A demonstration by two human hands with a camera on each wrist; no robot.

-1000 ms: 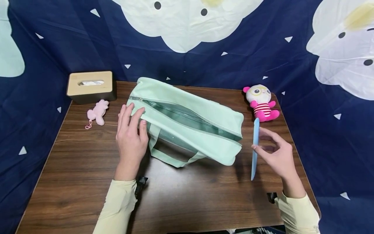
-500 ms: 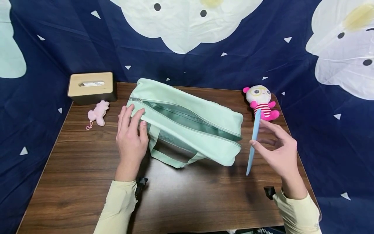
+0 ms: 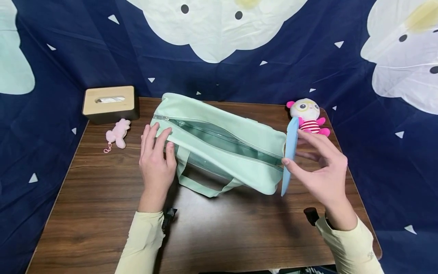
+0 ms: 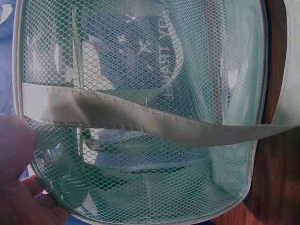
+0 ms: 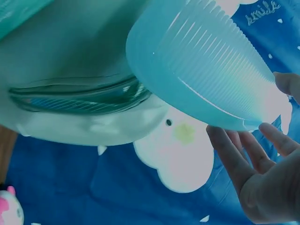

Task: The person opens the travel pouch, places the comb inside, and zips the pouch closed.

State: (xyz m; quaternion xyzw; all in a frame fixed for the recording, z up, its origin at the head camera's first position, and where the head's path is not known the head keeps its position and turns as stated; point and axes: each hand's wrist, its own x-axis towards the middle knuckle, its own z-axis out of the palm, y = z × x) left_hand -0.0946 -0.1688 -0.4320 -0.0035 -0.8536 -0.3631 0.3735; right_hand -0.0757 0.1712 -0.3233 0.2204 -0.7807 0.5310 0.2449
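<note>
A two-handed hold about a mint-green travel bag, which stands mid-frame on the wood-grain table with its zip parted. The left hand, left of centre, grips the bag's upper front edge, thumb against the front face and fingers over the top; as I judge it, this steadies the soft body. The right hand, right of centre, pinches a ribbed blue washboard near one end, which leaves most of the ribbing uncovered. The board is held edge-on by the bag's right end; whether they touch I cannot tell. The panda plush, upper right, sits partly behind it. Tissue box and pink plush charm occupy the upper left, apart from the hands, presumably to leave them elbow room.
</note>
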